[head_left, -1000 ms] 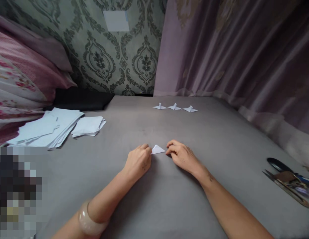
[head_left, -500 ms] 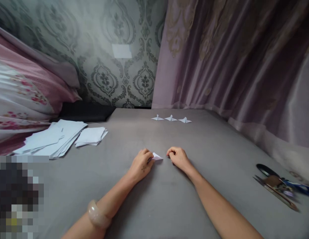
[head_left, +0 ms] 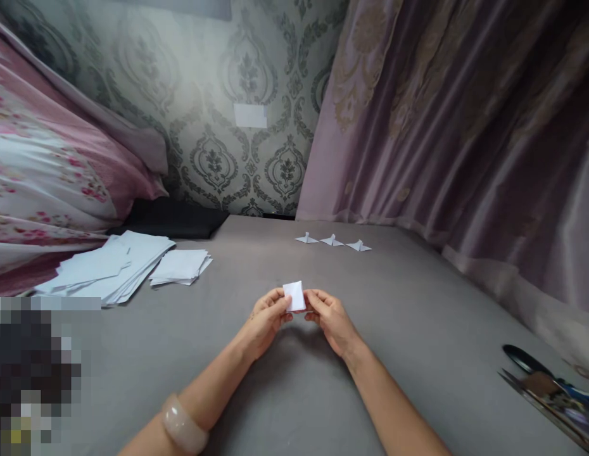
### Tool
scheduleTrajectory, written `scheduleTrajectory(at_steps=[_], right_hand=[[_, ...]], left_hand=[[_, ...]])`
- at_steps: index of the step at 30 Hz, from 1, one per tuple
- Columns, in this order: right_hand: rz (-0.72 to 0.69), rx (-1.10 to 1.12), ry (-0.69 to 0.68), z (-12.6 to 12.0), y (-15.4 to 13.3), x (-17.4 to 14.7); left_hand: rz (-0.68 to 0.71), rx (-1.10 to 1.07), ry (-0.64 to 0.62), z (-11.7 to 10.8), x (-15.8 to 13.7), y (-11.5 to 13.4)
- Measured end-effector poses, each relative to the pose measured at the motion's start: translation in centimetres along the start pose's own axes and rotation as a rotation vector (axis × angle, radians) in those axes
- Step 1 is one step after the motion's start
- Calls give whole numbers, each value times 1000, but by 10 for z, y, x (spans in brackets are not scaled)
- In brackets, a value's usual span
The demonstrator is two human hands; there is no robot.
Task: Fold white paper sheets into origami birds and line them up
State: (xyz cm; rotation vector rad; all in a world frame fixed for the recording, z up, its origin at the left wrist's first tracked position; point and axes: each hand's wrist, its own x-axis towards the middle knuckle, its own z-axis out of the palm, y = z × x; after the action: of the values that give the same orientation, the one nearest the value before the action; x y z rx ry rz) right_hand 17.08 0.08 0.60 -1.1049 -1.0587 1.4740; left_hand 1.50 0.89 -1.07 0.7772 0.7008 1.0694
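A small folded square of white paper is held up just above the grey table, between my two hands. My left hand pinches its left side, thumb on the front face. At its right edge, my right hand closes thumb and fingers on the paper; the fingertips behind it are partly hidden. Farther back, three folded white paper figures with flat wings and a raised middle stand in a row.
On the left lie a stack of large white sheets and a smaller pile of white squares. A black folded item is behind them. Scissors and other small tools lie at the right edge. Curtains hang along the right.
The paper was a low triangle at my left hand; it is now a square facing me, raised off the table. My right hand has come in to grip it. The view has shifted slightly.
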Motion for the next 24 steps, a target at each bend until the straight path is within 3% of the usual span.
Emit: scheduleTrajectory(at_steps=[8, 24], right_hand=[[-29, 68, -29, 2, 4, -12], [-7, -1, -92, -9, 14, -10]], left_hand=[[-48, -2, -78, 4, -2, -3], [-33, 64, -63, 10, -5, 4]])
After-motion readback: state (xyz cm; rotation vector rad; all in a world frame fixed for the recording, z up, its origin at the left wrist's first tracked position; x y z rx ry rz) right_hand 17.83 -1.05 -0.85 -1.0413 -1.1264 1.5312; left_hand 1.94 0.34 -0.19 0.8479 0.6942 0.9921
